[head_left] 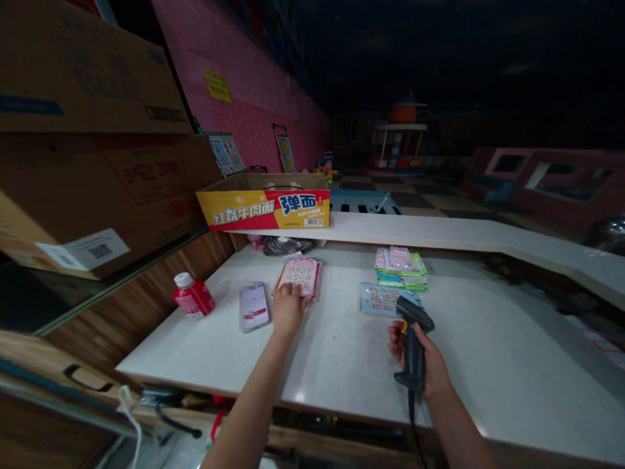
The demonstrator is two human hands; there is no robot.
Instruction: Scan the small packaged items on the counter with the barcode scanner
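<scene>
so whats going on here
A person's right hand holds a dark, corded, pistol-shaped scanner near a flat blue printed packet. Their left hand is on flat pink packets on the white tabletop. A stack of pink and green packets sits behind the blue one; a lit rectangular smartphone and a red white-capped bottle are left of the pink ones.

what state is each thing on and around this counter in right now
Scanner: held in the right grip, cable attached
Pink packs: flat, under the left grip
Blue pack: flat, partly hidden by the scanner
Pack pile: stacked
Phone: face up, lit
Bottle: capped
Noodle carton: open-topped
Brown boxes: stacked
</scene>
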